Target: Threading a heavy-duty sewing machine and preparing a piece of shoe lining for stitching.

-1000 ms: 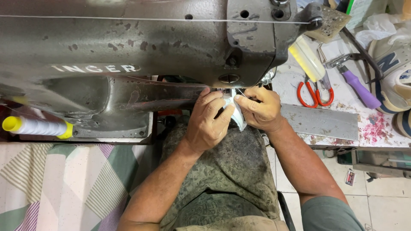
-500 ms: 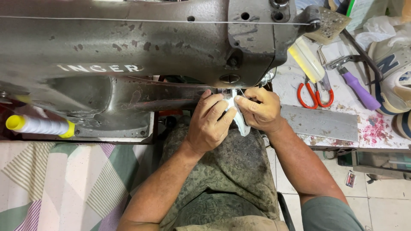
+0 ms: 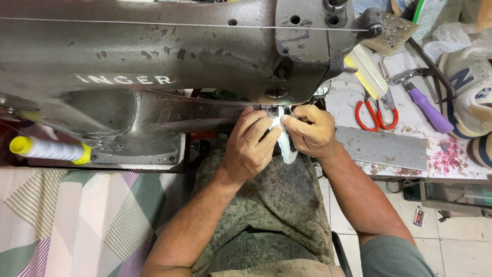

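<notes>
A big worn grey sewing machine (image 3: pixel 154 56) fills the top of the head view. Under its needle end, my left hand (image 3: pixel 251 146) and my right hand (image 3: pixel 311 131) pinch a small white piece of material (image 3: pixel 285 146) between their fingertips. The piece hangs down a little between the two hands. The needle itself is hidden behind the machine head and my fingers. My forearms reach up from the bottom of the view over my lap.
A spool of white thread with yellow ends (image 3: pixel 48 149) lies at the left. Red-handled scissors (image 3: pixel 375 114), a purple-handled tool (image 3: pixel 428 107), a grey metal plate (image 3: pixel 382 149) and a white shoe (image 3: pixel 469 95) lie on the stained table at the right. Patterned cloth (image 3: pixel 66 220) covers lower left.
Both hands stay pinched on the white piece at the needle. The piece has slid slightly lower between my fingers; the view has barely shifted.
</notes>
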